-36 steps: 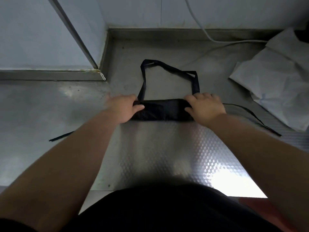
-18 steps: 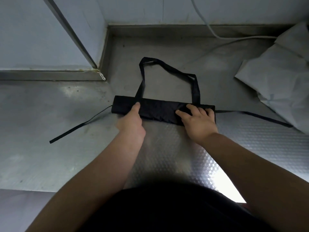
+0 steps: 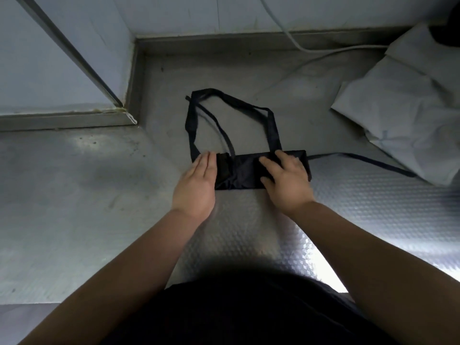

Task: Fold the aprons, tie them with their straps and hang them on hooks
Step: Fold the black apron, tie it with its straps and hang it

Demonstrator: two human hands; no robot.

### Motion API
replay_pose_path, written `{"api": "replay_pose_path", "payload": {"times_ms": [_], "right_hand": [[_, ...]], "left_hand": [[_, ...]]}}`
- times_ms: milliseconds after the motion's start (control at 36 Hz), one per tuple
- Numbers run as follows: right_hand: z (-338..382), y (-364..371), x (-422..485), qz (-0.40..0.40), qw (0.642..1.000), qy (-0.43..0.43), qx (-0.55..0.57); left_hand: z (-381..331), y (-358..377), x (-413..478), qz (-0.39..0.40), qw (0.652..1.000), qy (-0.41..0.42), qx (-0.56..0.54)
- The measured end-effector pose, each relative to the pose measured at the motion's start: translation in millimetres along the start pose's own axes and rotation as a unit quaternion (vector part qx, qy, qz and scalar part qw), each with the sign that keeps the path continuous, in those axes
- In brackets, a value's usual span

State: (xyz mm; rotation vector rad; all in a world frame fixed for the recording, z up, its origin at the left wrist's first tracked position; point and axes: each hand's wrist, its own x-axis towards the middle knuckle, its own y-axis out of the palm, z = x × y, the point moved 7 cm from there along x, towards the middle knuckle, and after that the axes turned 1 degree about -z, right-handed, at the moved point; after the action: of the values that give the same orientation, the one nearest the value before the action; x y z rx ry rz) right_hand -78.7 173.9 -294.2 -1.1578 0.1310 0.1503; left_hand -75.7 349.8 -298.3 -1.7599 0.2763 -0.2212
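Apron [image 3: 240, 171] lies folded, left hand [image 3: 196, 185] at its edge, right hand [image 3: 286, 181] flat atop.

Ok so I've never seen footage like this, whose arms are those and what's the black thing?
No machine: a person wears a head camera looking down at their own arms. On a steel counter lies a black apron folded into a narrow band, its neck loop spread behind it, a waist strap trailing right towards a pale crumpled sheet. The left hand lies flat at the band's left end; the right hand presses on it, fingers spread. Nothing is gripped.
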Motion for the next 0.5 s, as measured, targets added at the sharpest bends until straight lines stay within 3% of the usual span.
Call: {"api": "replay_pose_path", "payload": {"times_ms": [83,167,222,333,444,500], "right_hand": [[-23,-12,-13,-0.086,0.976,0.198,0.029],[-43,-11,-29,-0.107,0.904,0.38,0.164],[-46,-13,-28,-0.139,0.849,0.421,0.288],[-56,-1,-23,-0.168,0.681,0.518,0.49],[-54,7,-21,-0.116,0.653,0.496,0.561],[-48,7,-23,-0.094,0.61,0.504,0.605]], "left_hand": [[-3,6,-4,0.075,0.997,-0.002,0.004],[-5,10,-3,0.099,0.995,-0.009,0.008],[-4,11,-2,0.108,0.994,-0.009,0.014],[-6,12,-2,0.117,0.993,-0.015,0.012],[-6,10,-4,0.108,0.994,-0.006,0.0],[-5,11,-4,0.107,0.994,-0.006,-0.006]]}}
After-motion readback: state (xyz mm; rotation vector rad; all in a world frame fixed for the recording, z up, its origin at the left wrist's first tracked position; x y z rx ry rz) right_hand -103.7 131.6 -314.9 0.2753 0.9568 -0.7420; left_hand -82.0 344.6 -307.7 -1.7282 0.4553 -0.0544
